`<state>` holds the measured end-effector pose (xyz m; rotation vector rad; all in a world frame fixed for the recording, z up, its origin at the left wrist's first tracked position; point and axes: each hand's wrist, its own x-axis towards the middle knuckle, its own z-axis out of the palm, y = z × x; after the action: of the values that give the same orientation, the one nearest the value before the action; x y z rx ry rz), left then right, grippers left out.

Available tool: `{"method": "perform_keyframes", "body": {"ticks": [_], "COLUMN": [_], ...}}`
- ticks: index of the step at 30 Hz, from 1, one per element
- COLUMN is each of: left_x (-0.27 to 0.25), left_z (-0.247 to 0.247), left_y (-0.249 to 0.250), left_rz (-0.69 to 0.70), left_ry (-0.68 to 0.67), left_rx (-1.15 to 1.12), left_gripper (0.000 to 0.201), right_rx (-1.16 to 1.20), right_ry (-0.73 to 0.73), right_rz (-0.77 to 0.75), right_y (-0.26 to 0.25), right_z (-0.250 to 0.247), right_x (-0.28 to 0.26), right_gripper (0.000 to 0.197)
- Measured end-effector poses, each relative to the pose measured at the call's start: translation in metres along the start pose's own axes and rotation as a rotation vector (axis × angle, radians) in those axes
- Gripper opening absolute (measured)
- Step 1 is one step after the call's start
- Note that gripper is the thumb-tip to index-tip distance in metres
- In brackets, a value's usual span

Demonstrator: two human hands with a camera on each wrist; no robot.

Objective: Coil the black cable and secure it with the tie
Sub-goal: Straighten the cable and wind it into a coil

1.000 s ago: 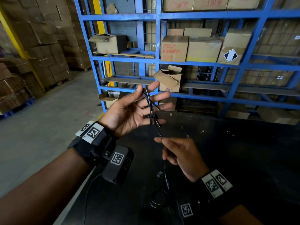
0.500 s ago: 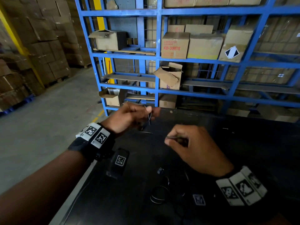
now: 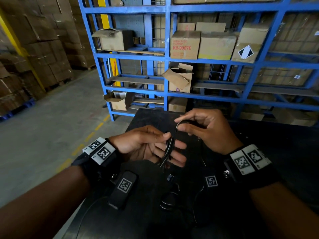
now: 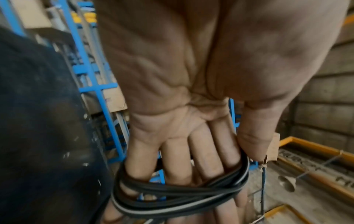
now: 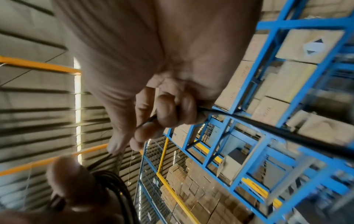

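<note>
- Left hand (image 3: 148, 147) sits palm up over the near edge of a black table (image 3: 284, 152), fingers straight and spread, thumb pressing down on several turns of black cable (image 3: 168, 149) wound across them
- The left wrist view shows the cable (image 4: 178, 195) looped round all four fingers (image 4: 203, 153) near their tips, the turns bunched and crossing, one strand catching a pale streak of light; the thumb (image 4: 252, 139) pins the bundle at the index side
- Right hand (image 3: 205, 130) is raised just beyond and to the right of the left, fingers curled, pinching a free run of cable that arcs down from its fingertips to the coil
- From the right wrist, the curled fingers (image 5: 166, 109) hold a thin black strand that leaves the hand on both sides; the coil (image 5: 114, 181) shows below it against the left hand's fingertip
- The slack tail drops under both hands onto the table, where a small loop (image 3: 168, 199) lies between the wrists
- Whether any strand among these is the tie cannot be told
- Both wrists wear black bands (image 3: 101, 152) with square black-and-white markers
- Beyond the hands stands a blue rack (image 3: 165, 54) stacked with cardboard boxes (image 3: 185, 44), one printed KB-9007E; to the left of the left hand, a grey floor (image 3: 51, 126) with dashed yellow marks runs towards more stacked cartons
</note>
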<state>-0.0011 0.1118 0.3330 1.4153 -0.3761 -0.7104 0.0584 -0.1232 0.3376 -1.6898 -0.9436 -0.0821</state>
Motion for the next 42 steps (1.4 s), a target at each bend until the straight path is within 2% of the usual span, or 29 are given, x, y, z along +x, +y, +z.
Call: {"method": "perform_keyframes", "body": {"ticks": [2, 5, 7, 9, 12, 15, 19, 21, 23, 26, 28, 31, 35, 39, 42], "left_x": [-0.001, 0.001, 0.005, 0.009, 0.010, 0.007, 0.000, -0.002, -0.002, 0.002, 0.005, 0.007, 0.006, 0.003, 0.001], "left_z": [0.003, 0.006, 0.008, 0.005, -0.004, -0.013, -0.022, -0.024, -0.021, -0.014, -0.010, -0.004, 0.003, 0.003, 0.004], "left_y": [-0.002, 0.000, 0.005, 0.011, 0.021, 0.031, 0.036, 0.032, 0.026, 0.016, 0.011, 0.007, 0.004, 0.002, 0.000], "left_rz": [0.048, 0.140, 0.209, 0.283, 0.375, 0.420, 0.405, 0.374, 0.321, 0.243, 0.199, 0.132, 0.050, 0.049, 0.077], "left_ry": [-0.055, -0.114, -0.093, -0.026, 0.112, 0.281, 0.493, 0.558, 0.572, 0.544, 0.503, 0.406, 0.281, 0.129, 0.004], "left_rx": [-0.100, -0.222, -0.294, -0.358, -0.419, -0.357, -0.163, -0.077, -0.020, 0.099, 0.154, 0.171, 0.191, 0.029, -0.116], "left_gripper": [0.047, 0.048, 0.048, 0.048, 0.049, 0.048, 0.042, 0.042, 0.051, 0.062, 0.062, 0.055, 0.051, 0.053, 0.054], "right_rx": [0.102, 0.299, 0.383, 0.386, 0.398, 0.334, 0.118, 0.018, -0.059, -0.273, -0.371, -0.394, -0.276, -0.040, 0.112], "right_ry": [0.043, 0.106, 0.140, 0.139, 0.059, 0.001, -0.041, -0.039, -0.045, -0.060, -0.047, -0.049, -0.106, -0.083, -0.020], "right_rz": [0.032, 0.168, 0.275, 0.334, 0.380, 0.412, 0.325, 0.254, 0.196, 0.105, 0.048, -0.011, -0.040, -0.046, 0.006], "right_y": [0.010, 0.029, 0.040, 0.045, 0.050, 0.048, 0.031, 0.016, -0.001, -0.023, -0.032, -0.036, -0.027, -0.019, -0.006], "right_z": [0.005, 0.022, 0.036, 0.050, 0.067, 0.072, 0.068, 0.062, 0.053, 0.038, 0.027, 0.013, -0.001, -0.007, -0.002], "right_x": [-0.003, -0.011, -0.016, -0.024, -0.040, -0.055, -0.064, -0.062, -0.056, -0.042, -0.031, -0.013, 0.005, 0.013, 0.015], "right_gripper": [0.019, 0.017, 0.017, 0.013, 0.020, 0.025, 0.019, 0.016, 0.013, 0.013, 0.009, 0.002, 0.010, 0.018, 0.018]}}
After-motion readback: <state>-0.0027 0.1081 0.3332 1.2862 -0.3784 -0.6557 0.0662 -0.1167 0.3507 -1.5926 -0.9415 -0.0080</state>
